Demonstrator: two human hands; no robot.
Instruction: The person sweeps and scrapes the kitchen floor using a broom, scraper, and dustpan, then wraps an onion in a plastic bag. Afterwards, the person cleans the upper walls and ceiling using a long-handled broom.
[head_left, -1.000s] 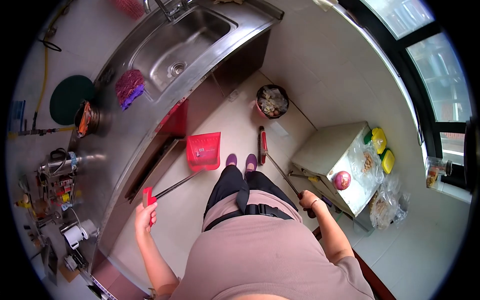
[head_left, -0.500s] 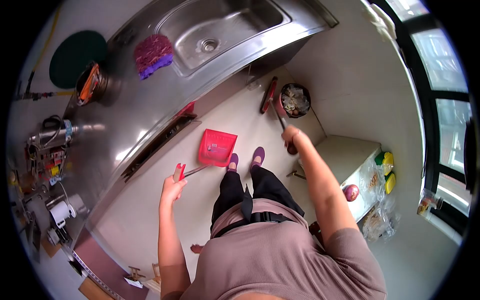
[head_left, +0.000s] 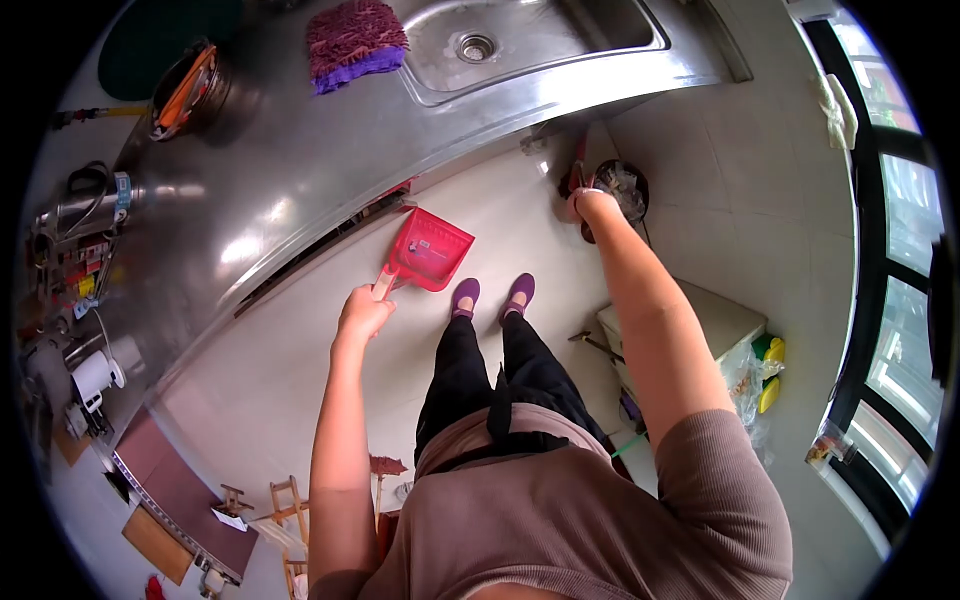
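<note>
My left hand point(head_left: 365, 312) is closed around the handle of a red dustpan point(head_left: 432, 250). The pan sits just beyond my purple shoes, tilted a little, and I cannot tell whether it touches the floor. Stretched far forward, my right hand point(head_left: 593, 204) grips a broom point(head_left: 580, 152) by its handle. The broom's red head shows beyond the hand, near the underside of the counter, partly hidden. Right beside that hand stands a bin point(head_left: 630, 188) with a dark liner and rubbish inside.
A steel counter point(head_left: 330, 170) with a sink point(head_left: 540, 40) runs across the front. On it are a purple and maroon cloth point(head_left: 356, 45) and a metal pot point(head_left: 190, 90). A low cabinet point(head_left: 690, 315) with bags stands right, below the windows point(head_left: 890, 220).
My right hand has moved forward with the broom, up beside the bin. My left hand has carried the dustpan slightly forward, and its handle has swung. The view has shifted.
</note>
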